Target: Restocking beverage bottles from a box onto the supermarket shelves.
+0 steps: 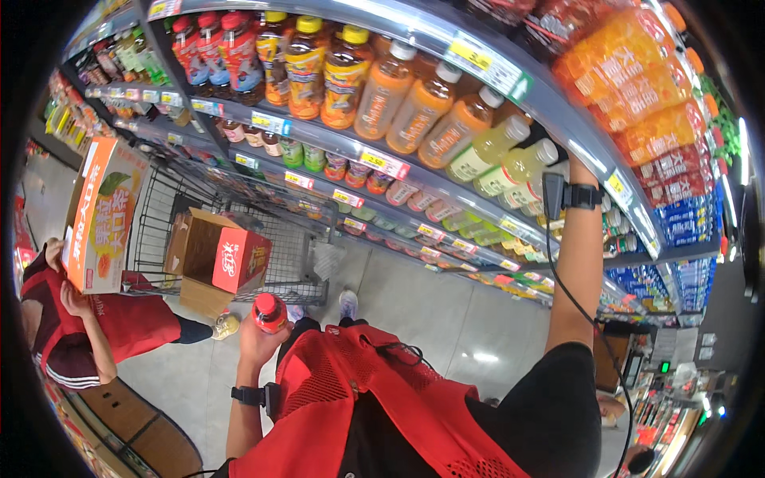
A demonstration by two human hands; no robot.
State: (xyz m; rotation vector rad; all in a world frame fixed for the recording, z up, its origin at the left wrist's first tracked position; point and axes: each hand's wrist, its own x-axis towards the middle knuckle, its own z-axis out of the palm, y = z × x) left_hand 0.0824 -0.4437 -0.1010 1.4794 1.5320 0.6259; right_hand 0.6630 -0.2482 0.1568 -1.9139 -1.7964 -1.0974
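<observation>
My left hand [256, 342] is closed around a bottle with a red cap and red label [269, 313], held upright at my left side. My right arm stretches up to the drinks shelf, and my right hand [582, 170] goes in behind the shelf edge [590, 142]. Its fingers are hidden there, so what they touch does not show. Closest to it stand pale yellow-green bottles with white caps [522, 171]. Farther left along the same shelf are orange-labelled bottles [442, 123], yellow-capped tea bottles [345, 76] and red-capped bottles [237, 56].
A wire cart [155, 211] at left carries an open cardboard box [199, 247] with a red panel. Beside it, a person in a red vest [131, 323] holds a large orange-and-white carton [107, 215]. Orange drink packs [637, 80] sit above the shelf at right. Grey floor [422, 299] lies below.
</observation>
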